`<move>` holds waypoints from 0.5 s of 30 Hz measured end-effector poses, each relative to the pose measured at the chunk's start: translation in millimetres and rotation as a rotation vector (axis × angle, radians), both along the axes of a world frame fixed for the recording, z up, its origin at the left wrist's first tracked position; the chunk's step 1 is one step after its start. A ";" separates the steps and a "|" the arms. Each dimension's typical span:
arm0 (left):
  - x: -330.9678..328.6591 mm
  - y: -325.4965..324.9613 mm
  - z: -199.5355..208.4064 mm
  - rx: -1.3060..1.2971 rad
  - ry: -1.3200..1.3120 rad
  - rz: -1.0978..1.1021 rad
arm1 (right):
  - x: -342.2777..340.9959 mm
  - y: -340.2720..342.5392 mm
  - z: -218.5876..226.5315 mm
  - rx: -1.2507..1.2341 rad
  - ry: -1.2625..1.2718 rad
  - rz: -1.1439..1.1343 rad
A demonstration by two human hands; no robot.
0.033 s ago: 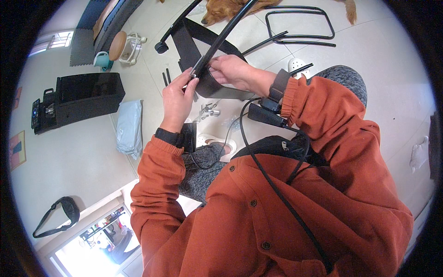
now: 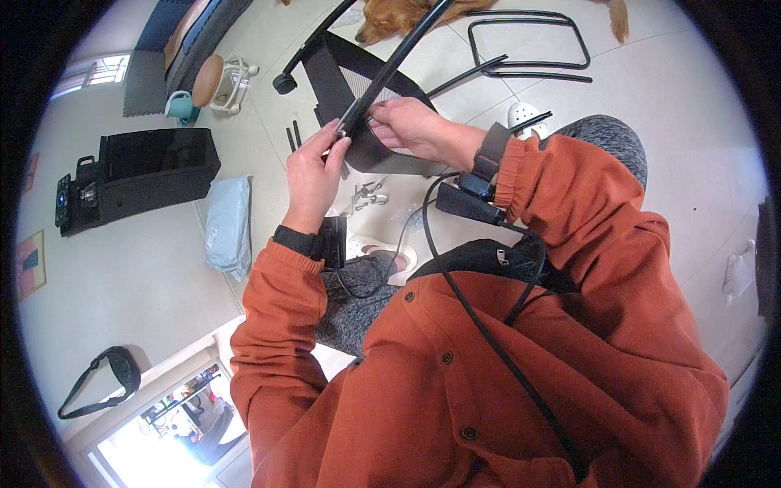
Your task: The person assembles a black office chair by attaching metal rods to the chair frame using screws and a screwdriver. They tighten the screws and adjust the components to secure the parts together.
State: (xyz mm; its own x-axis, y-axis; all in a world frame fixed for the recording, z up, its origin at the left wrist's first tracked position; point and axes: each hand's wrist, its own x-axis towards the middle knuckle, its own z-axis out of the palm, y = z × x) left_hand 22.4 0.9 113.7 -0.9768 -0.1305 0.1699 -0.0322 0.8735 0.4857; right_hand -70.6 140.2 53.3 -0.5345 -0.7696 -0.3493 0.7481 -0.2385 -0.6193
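A black metal tube (image 2: pixel 400 61) slants down toward me across a black-edged mesh panel (image 2: pixel 358 85), which looks like part of a chair. My left hand (image 2: pixel 316 175) is closed around the tube's lower end, thumb and fingers pinching beside a small silvery fitting. From the other side my right hand (image 2: pixel 411 128) reaches in over the panel. Its fingers are bent together near the tube, and whatever they hold is hidden. Beneath the hands, several small metal parts (image 2: pixel 368 195) lie on the floor next to a clear plastic bag (image 2: pixel 411 218).
A bent black tube frame (image 2: pixel 530 42) lies at the far right, near a dog (image 2: pixel 399 18). To the left stand a black cabinet-like box (image 2: pixel 159 167) and a pale blue package (image 2: pixel 228 228). A white clog (image 2: pixel 525 114) shows beyond my right knee. Cables (image 2: pixel 455 285) hang across my front.
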 end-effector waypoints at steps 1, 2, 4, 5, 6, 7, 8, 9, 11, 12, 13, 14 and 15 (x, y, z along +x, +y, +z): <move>-0.3 -0.2 -0.5 0.001 0.004 -0.005 | 1.9 0.6 1.5 0.018 -0.010 -0.021; -0.6 -0.6 -1.0 -0.011 -0.002 -0.003 | 3.0 0.3 3.0 0.007 -0.020 -0.042; -0.8 -1.2 -1.6 -0.001 0.009 -0.008 | 5.3 -2.4 5.9 0.069 0.002 -0.075; -1.0 -1.4 -1.7 -0.003 0.010 -0.008 | 5.9 -3.3 6.7 0.085 0.014 -0.092; -1.2 -1.6 -2.1 -0.003 0.011 -0.007 | 6.5 -3.5 6.7 0.086 0.068 -0.085; -1.5 -1.6 -2.5 -0.003 0.013 -0.005 | 7.2 -3.8 6.4 0.087 0.122 -0.078; -1.5 -1.8 -2.8 -0.002 0.014 -0.002 | 7.7 -4.0 6.2 0.088 0.176 -0.070; -1.3 -1.9 -3.2 -0.003 0.014 -0.002 | 8.3 -3.9 5.6 0.063 0.163 -0.068; -1.6 -2.3 -3.7 -0.010 0.014 -0.001 | 9.0 -3.3 5.2 0.013 0.136 -0.065; -1.5 -2.5 -3.8 -0.004 0.017 -0.005 | 9.9 -2.7 5.3 0.003 0.126 -0.067; -1.4 -2.7 -4.2 -0.004 0.019 -0.007 | 10.9 -1.9 5.3 -0.006 0.116 -0.069; -1.1 -2.9 -4.2 -0.008 0.013 -0.002 | 11.3 -1.3 5.5 -0.029 0.098 -0.069; -0.7 -3.1 -4.2 0.003 0.018 -0.009 | 11.0 -0.5 5.7 -0.015 0.105 -0.054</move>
